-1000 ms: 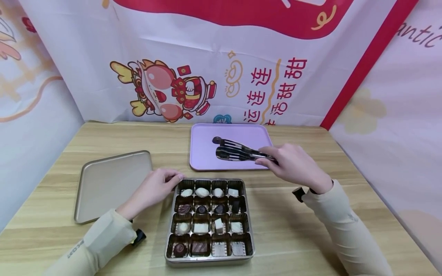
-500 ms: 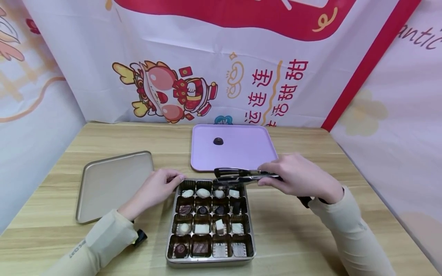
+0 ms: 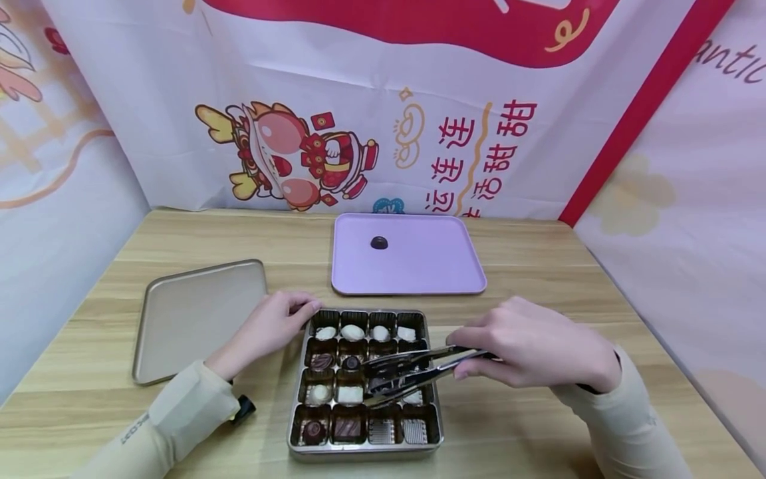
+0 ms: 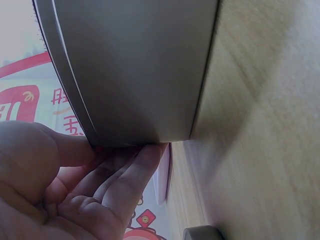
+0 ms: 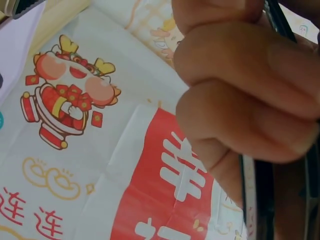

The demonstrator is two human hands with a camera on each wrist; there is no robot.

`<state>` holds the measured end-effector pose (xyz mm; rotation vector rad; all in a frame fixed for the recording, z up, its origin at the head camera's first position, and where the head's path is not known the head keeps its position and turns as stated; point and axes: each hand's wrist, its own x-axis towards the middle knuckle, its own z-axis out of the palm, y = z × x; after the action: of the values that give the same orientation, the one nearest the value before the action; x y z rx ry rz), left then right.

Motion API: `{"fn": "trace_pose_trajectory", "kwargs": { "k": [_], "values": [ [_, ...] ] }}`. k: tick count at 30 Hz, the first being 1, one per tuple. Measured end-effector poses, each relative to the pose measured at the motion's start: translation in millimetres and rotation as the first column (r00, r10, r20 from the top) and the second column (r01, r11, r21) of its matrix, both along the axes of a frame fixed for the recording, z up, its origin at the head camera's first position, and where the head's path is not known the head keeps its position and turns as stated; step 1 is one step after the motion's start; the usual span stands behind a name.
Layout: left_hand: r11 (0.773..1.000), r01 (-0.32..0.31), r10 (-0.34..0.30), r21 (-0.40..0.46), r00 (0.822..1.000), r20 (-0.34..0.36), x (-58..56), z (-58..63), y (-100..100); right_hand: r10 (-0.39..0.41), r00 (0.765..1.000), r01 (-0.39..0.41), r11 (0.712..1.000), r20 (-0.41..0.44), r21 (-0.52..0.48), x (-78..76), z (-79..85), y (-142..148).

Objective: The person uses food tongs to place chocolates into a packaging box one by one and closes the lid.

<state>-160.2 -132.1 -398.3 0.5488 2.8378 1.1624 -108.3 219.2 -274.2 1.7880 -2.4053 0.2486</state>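
Observation:
A square metal box (image 3: 365, 455) of chocolates stands before me, its compartments holding white and dark pieces such as an oval white chocolate (image 3: 352, 332). My left hand (image 3: 269, 329) grips its far left corner; in the left wrist view the thumb lies at the rim and the fingers bend behind the wall (image 4: 135, 75). Black slotted tongs (image 3: 443, 368) are held in my right hand (image 3: 526, 346), coming in from the right. Their spread tips are over the third column, around the second and third rows, and partly hide the pieces there. I cannot tell whether they touch one.
Behind the box lies a purple tray (image 3: 425, 266) with one dark chocolate (image 3: 379, 243) on it. A flat metal lid (image 3: 197, 319) rests on the wooden table (image 3: 538, 426) to the left. A printed cloth (image 3: 347, 60) hangs at the back.
The tongs have left the dark chocolate on the purple tray and come toward me, over the box, with their arms spread wider. My left hand stays at the box corner.

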Motion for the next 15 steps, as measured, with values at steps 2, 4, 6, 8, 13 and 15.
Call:
{"fn": "trace_pose_trajectory", "kwargs": {
  "k": [2,4,6,8,13,15],
  "values": [
    [1.0,-0.002,0.002,-0.003,1.0,-0.001,-0.4,0.1,0.0,0.005,1.0,-0.005,1.0,0.0,0.012,0.9,0.1,-0.6],
    [1.0,-0.001,0.001,-0.004,1.0,0.001,-0.4,0.5,-0.1,0.008,1.0,-0.008,1.0,0.006,0.024,0.8,-0.3,-1.3],
    [1.0,0.0,0.0,-0.006,1.0,0.001,-0.3,0.4,-0.3,0.01,1.0,-0.011,0.999,0.021,0.039,0.1,-1.1,-2.1],
    [1.0,-0.004,0.004,-0.008,1.0,0.003,-0.1,0.9,-0.2,0.014,0.999,-0.016,0.999,0.038,0.05,-0.7,-2.4,-3.4],
    [1.0,-0.004,0.004,-0.01,1.0,0.005,0.0,1.0,-0.7,0.045,0.995,-0.051,0.996,0.086,0.069,-1.0,-6.7,-6.9],
    [1.0,-0.003,0.003,-0.008,1.0,0.005,0.0,1.1,-0.7,0.054,0.994,-0.061,0.995,0.095,0.074,-0.6,-8.3,-7.9]
  ]
}}
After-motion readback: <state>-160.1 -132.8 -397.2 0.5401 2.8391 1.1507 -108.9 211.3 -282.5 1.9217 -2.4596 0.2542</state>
